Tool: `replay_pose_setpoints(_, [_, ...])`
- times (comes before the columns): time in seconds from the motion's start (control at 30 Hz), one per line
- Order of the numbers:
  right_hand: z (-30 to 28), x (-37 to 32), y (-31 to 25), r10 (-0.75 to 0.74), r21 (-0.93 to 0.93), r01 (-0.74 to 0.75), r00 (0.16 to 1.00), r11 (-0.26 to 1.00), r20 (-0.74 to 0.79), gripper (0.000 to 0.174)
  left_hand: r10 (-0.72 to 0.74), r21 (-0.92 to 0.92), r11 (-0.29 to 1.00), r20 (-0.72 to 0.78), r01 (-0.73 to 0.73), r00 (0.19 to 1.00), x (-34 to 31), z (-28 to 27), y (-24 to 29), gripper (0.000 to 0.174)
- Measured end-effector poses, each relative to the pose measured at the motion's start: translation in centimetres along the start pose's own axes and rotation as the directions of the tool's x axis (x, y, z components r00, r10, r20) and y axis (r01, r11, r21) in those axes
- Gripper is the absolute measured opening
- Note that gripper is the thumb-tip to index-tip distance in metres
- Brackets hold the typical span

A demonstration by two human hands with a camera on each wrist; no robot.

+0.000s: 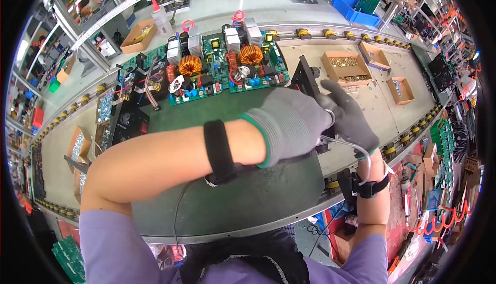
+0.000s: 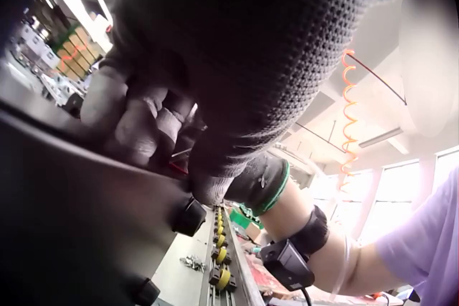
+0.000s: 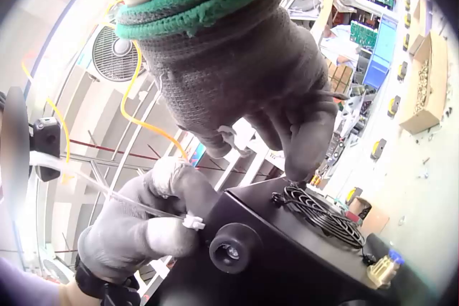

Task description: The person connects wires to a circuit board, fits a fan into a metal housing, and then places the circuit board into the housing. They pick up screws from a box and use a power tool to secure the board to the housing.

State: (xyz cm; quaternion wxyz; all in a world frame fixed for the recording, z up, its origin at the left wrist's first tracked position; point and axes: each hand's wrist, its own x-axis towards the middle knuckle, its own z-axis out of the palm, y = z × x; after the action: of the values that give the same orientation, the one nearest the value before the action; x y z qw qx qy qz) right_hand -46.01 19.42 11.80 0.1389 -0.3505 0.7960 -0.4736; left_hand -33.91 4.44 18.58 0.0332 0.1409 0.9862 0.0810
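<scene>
Head view shows me the black case [image 1: 304, 80] standing on edge at the right edge of the green mat [image 1: 217, 105] on the bench [image 1: 408, 113]. Circuit boards [image 1: 227, 64] lie along the mat's far edge, and the left hand [image 1: 292, 124] crosses over to meet the right hand [image 1: 354, 121] at the case. From the right wrist I see the left fingers curled, thumb and forefinger pinching a thin clear strand [image 3: 107, 188] at its small white end, just beside a round knob [image 3: 229, 247]. The right fingers bend down, one tip touching the case's rim near the fan grille [image 3: 319, 213]; I cannot tell whether they clasp anything.
</scene>
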Motion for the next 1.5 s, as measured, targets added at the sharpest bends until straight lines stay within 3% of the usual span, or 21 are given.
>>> replay_pose_setpoints(0.03, [0.1,0.2,-0.1,0.026,-0.054,-0.025,0.999,0.998,0.026,0.059,-0.003,0.003,1.000,0.006,0.003,1.000,0.1,0.3,-0.9,0.014])
replay_pose_setpoints(0.1, [0.5,0.5,-1.4,0.078,-0.165,-0.065,0.994,0.984,0.077,0.054,0.175,0.116,0.982,-0.258,-0.150,0.950,0.1,1.0,-2.4,0.011])
replay_pose_setpoints(0.13, [0.7,0.5,-1.5,0.081,-0.188,-0.067,0.995,0.980,0.063,0.049,0.124,-0.015,0.992,-0.091,-0.126,0.988,0.0,0.8,-2.6,0.011])
replay_pose_setpoints(0.17, [0.8,0.4,-1.3,0.085,-0.210,-0.072,0.995,0.975,0.049,0.045,0.122,-0.015,0.992,-0.087,-0.124,0.989,0.0,1.0,-2.8,0.011])
replay_pose_setpoints(0.23, [1.0,0.2,-1.0,0.056,-0.235,-0.049,0.998,0.971,0.021,0.042,0.142,-0.036,0.990,0.117,-0.139,0.983,0.0,1.7,-3.0,0.011])
replay_pose_setpoints(0.37, [0.5,-0.9,-3.4,0.106,-0.192,-0.099,0.994,0.976,0.024,0.040,0.169,-0.095,0.983,0.140,-0.156,0.976,0.3,0.9,-4.1,0.019])
replay_pose_setpoints(0.43, [0.5,-1.7,-4.0,0.159,-0.135,-0.151,0.986,0.979,0.049,0.040,0.177,-0.274,0.954,0.192,-0.120,0.965,0.3,0.1,-5.5,0.019])
replay_pose_setpoints(0.5, [0.6,-2.6,-3.9,0.083,-0.065,-0.085,0.996,0.994,-0.030,0.041,0.265,-0.469,0.877,0.298,-0.101,0.917,0.5,-0.1,-6.4,0.019])
replay_pose_setpoints(0.53, [0.5,-2.7,-4.0,0.097,-0.085,-0.098,0.995,0.992,-0.018,0.042,0.268,-0.475,0.874,0.298,-0.101,0.916,0.6,0.3,-6.6,0.019])
replay_pose_setpoints(0.6, [0.4,-2.8,-3.1,0.050,-0.131,-0.052,0.999,0.990,-0.019,0.043,0.319,-0.337,0.896,0.040,-0.288,0.947,0.7,1.3,-6.7,0.020])
replay_pose_setpoints(0.63, [0.4,-2.8,-2.8,-0.005,-0.176,0.002,1.000,0.984,-0.020,0.044,0.323,-0.340,0.894,0.040,-0.291,0.946,0.8,1.5,-6.6,0.020])
replay_pose_setpoints(0.73, [0.2,-3.2,-3.6,0.032,-0.159,-0.032,0.999,0.987,-0.006,0.046,-0.017,-0.344,0.938,-0.141,-0.033,0.990,1.4,2.2,-6.2,0.023])
replay_pose_setpoints(0.77, [0.2,-3.3,-3.6,0.038,-0.159,-0.039,0.999,0.986,-0.007,0.046,-0.013,-0.348,0.937,-0.138,-0.036,0.990,1.6,2.4,-6.3,0.023])
replay_pose_setpoints(0.83, [0.4,-3.6,-3.5,-0.007,-0.129,0.001,0.999,0.992,-0.045,0.047,-0.220,-0.408,0.901,-0.142,0.145,0.965,2.1,3.1,-6.6,0.024])
replay_pose_setpoints(1.1, [0.3,-3.7,-3.2,-0.017,-0.124,0.012,0.999,0.992,-0.042,0.048,-0.236,-0.404,0.909,-0.311,0.097,0.921,3.6,6.1,-6.1,0.024])
replay_pose_setpoints(1.2, [0.6,-4.0,-2.4,-0.071,-0.104,0.066,0.996,0.992,-0.051,0.046,-0.162,-0.402,0.915,-0.432,-0.028,0.887,4.6,6.0,-6.2,0.017])
replay_pose_setpoints(1.23, [0.6,-4.0,-2.3,-0.140,-0.105,0.132,0.987,0.986,-0.076,0.046,-0.167,-0.403,0.915,-0.431,-0.024,0.887,4.3,6.1,-6.2,0.017])
replay_pose_setpoints(1.33, [0.5,-4.3,-3.0,-0.095,-0.101,0.088,0.993,0.991,-0.066,0.046,-0.192,-0.552,0.830,-0.422,-0.083,0.886,2.7,5.5,-6.3,0.014])
replay_pose_setpoints(1.4, [0.7,-4.3,-3.0,-0.086,-0.088,0.081,0.995,0.993,-0.059,0.046,-0.146,-0.815,0.528,-0.365,-0.240,0.919,1.5,4.5,-6.4,0.013])
replay_pose_setpoints(1.43, [1.0,-4.3,-2.8,-0.190,-0.127,0.176,0.976,0.976,-0.105,0.045,-0.147,-0.817,0.526,-0.360,-0.235,0.921,1.1,4.2,-6.3,0.013])
replay_pose_setpoints(1.5, [1.1,-4.0,-2.8,-0.296,-0.169,0.271,0.945,0.947,-0.142,0.044,0.115,-0.746,0.628,-0.191,-0.221,0.975,0.0,3.5,-5.6,0.017])
